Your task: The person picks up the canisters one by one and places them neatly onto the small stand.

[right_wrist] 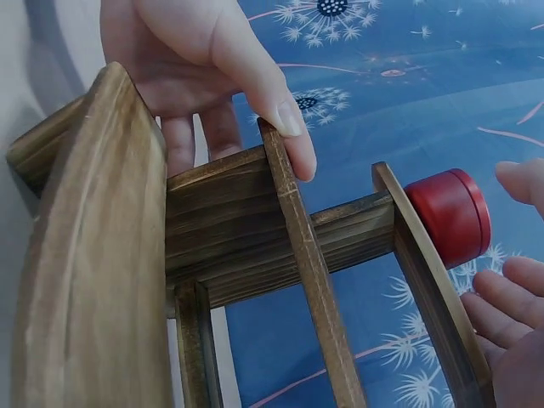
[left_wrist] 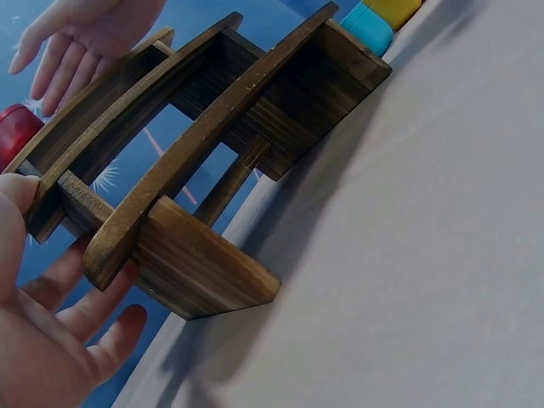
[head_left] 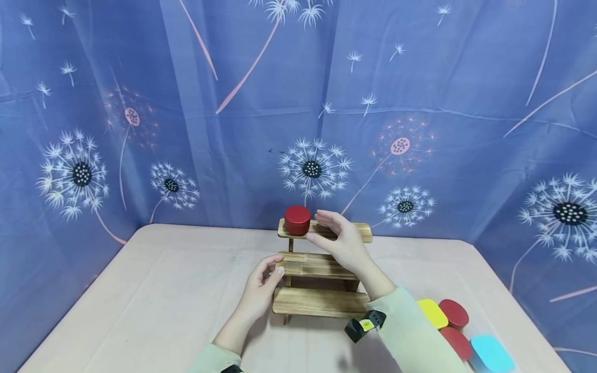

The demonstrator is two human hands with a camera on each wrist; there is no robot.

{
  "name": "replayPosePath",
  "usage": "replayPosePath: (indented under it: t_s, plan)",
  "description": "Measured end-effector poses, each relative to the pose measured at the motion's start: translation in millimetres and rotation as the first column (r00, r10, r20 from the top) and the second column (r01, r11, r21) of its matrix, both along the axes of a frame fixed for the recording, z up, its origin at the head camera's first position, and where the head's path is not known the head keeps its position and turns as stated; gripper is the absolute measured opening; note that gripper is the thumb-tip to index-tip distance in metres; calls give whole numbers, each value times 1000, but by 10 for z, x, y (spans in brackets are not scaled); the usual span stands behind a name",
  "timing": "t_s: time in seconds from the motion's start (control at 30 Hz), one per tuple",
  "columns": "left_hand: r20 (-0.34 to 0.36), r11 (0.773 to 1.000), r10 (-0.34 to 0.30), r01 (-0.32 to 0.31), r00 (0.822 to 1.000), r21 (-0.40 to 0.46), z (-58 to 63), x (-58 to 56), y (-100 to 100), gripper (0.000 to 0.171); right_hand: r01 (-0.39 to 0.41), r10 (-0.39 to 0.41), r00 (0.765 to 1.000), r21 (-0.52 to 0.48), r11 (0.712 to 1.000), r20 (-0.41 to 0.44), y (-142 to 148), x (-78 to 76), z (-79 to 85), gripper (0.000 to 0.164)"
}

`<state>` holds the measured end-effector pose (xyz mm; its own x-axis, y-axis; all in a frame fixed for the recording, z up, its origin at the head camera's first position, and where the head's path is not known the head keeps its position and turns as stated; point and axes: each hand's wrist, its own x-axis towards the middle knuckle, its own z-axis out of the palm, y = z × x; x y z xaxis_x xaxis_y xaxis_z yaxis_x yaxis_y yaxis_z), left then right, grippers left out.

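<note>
A three-step wooden display stand (head_left: 322, 303) stands on the table, and a round red tin (head_left: 297, 220) sits at the left end of its top step. My left hand (head_left: 258, 290) holds the left end of the middle step, thumb on the upper face and fingers around the edge, as the right wrist view shows. Just right of the tin, my right hand (head_left: 342, 243) hovers over the top step with thumb and fingers spread and nothing between them. In the right wrist view a gap shows between the tin (right_wrist: 449, 217) and those fingers (right_wrist: 501, 310).
At the front right of the table lie a yellow square piece (head_left: 432, 313), two round red pieces (head_left: 454, 313) and a light-blue square piece (head_left: 492, 353), close together. A blue dandelion-print curtain (head_left: 233, 171) hangs behind the pale tabletop (head_left: 177, 290).
</note>
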<state>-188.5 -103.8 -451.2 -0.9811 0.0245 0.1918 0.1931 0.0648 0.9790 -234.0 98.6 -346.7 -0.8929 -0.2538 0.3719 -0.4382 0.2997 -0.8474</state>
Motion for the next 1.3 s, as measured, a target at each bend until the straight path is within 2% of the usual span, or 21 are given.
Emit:
replayPosePath:
  t_s: [0.47, 0.73, 0.93, 1.1, 1.3]
  plan:
    - [2, 1000, 12, -12, 1000, -17, -30, 12, -15, 32, 40, -40, 994, -6, 999, -103, 181, 170, -79, 49]
    - [17, 999, 10, -10, 1000, -43, -65, 69, -15, 32, 48, -48, 996, -9, 999, -74, 278, 323, -145, 50]
    - [32, 999, 4, -2, 999, -47, -64, 101, 12, 32, 97, -97, 993, -17, 995, -62, 348, 433, -192, 50]
    - [31, 999, 5, -3, 1000, -45, -47, 68, 20, 32, 101, -103, 993, -47, 994, -63, 389, 473, -192, 49]
    - [8, 999, 12, -12, 1000, -38, -11, 5, 1, 31, 91, -97, 989, -57, 994, -111, 426, 477, -195, 45]
